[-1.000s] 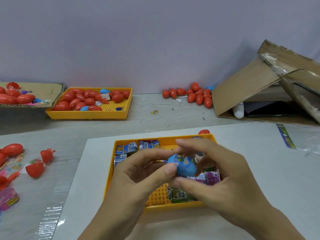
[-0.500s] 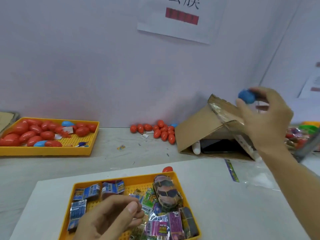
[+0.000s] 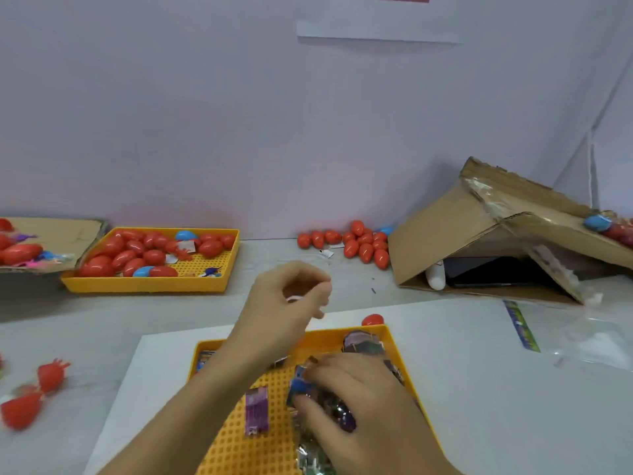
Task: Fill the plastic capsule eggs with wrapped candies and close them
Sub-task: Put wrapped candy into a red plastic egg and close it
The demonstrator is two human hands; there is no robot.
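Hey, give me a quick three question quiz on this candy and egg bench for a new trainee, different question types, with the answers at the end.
1. True or false: the right hand is down in the near yellow tray among the wrapped candies.
2. Multiple choice: the loose pile of red eggs by the wall lies (A) inside the far yellow tray, (B) on the bench between that tray and the cardboard box, (C) on the white sheet.
3. Fill in: the blue egg at far right rests on the cardboard ____.

Key: 1 true; 2 B; 3 box.
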